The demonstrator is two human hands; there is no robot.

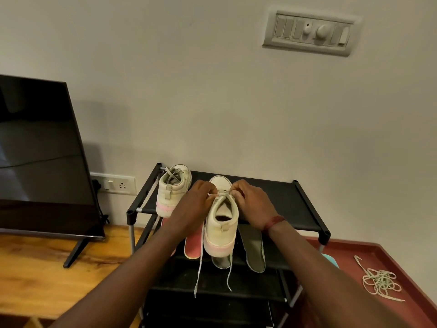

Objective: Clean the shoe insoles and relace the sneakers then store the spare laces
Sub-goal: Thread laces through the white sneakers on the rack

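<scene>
A cream sneaker point(221, 229) with a pink sole stands heel toward me on the top shelf of a black shoe rack point(286, 202). My left hand point(196, 202) and my right hand point(251, 200) each pinch its white lace point(199, 266) at the top eyelets; two loose lace ends hang down over the rack's front. A second cream sneaker point(172, 190) sits at the shelf's left end. A red insole point(194, 245) and a grey insole point(254, 249) lie on the shelf beside the near sneaker, another grey insole partly under it.
A tangle of spare pale laces point(380, 281) lies on a red-brown surface point(402, 261) to the right. A black TV point(40, 150) stands on a wooden table point(35, 268) at left. Wall sockets point(115, 184) and a switch panel point(309, 31) are on the wall.
</scene>
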